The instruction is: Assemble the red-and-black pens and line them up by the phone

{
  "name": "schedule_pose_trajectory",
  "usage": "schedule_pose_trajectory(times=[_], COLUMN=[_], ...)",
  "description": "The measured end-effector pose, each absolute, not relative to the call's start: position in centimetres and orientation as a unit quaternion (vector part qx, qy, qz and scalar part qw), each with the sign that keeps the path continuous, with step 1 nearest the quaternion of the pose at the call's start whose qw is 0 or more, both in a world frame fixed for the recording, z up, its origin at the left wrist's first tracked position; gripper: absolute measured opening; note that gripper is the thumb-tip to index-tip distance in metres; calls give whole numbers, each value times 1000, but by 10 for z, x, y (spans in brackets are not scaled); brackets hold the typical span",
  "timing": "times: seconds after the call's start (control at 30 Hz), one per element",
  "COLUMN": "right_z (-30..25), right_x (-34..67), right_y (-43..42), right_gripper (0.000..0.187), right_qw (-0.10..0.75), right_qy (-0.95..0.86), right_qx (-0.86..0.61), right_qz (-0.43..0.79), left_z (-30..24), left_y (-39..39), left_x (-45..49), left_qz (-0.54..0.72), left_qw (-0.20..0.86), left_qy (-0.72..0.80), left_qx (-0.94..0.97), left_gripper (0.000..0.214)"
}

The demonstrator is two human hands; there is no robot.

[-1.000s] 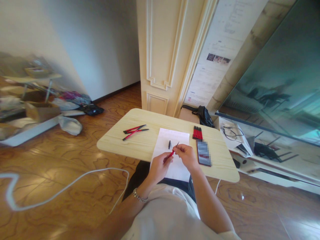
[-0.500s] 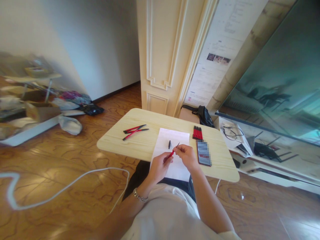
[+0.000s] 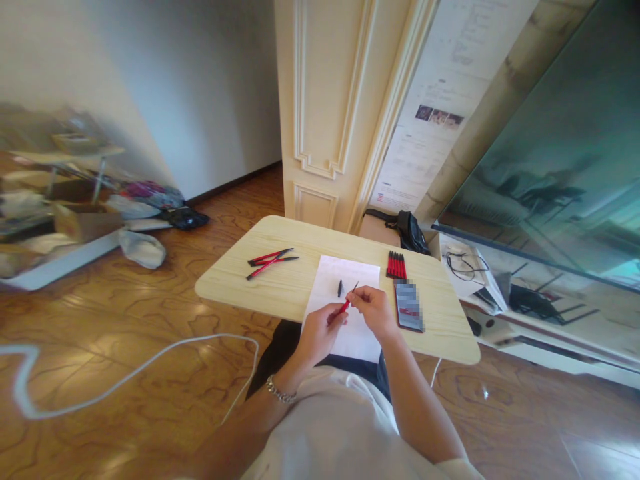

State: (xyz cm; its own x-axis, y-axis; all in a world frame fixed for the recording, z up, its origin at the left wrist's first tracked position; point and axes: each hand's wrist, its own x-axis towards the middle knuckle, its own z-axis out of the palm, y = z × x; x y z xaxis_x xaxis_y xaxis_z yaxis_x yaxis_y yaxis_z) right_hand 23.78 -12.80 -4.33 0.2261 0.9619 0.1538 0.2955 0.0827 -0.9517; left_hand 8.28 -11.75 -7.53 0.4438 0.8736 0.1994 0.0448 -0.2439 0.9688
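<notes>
My left hand and my right hand meet over a white sheet of paper on a small light-wood table. Both pinch one red pen with a black tip that points up and away. My left fingers wrap its lower end; my right fingertips grip it near the tip. A small black pen part lies on the paper just beyond the hands. A metal bracelet circles my left wrist.
Three red-and-black pens lie loose at the table's left. A tight row of several red pens sits at the right, above a dark phone. A white cable runs over the wooden floor. A black bag lies behind the table.
</notes>
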Motion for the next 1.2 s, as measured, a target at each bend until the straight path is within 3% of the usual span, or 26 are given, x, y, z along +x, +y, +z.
schedule_pose_trajectory(times=[0.23,0.5,0.63,0.73,1.0,1.2], right_z=[-45,-42,-54,-62,-61,-59], right_x=[239,260,267,262,249,249], right_y=[-127,-112,-85,-68,-56,-50], right_gripper=[23,31,20,17,23,28], right_qw=[493,425,376,275,105,70], right_qy=[-527,-568,-573,-581,-561,-570], right_qx=[-585,-508,-651,-733,-806,-809], right_qz=[370,488,326,223,157,124], left_z=[-80,-81,-83,-86,-80,-78], left_y=[-118,-114,-112,-112,-112,-111], left_x=[83,81,81,82,80,79], left_qz=[405,401,411,415,419,422], left_qw=[527,558,563,560,557,556], left_qy=[335,331,334,335,335,343], left_qx=[668,646,635,634,634,629], left_gripper=[26,28,29,29,29,31])
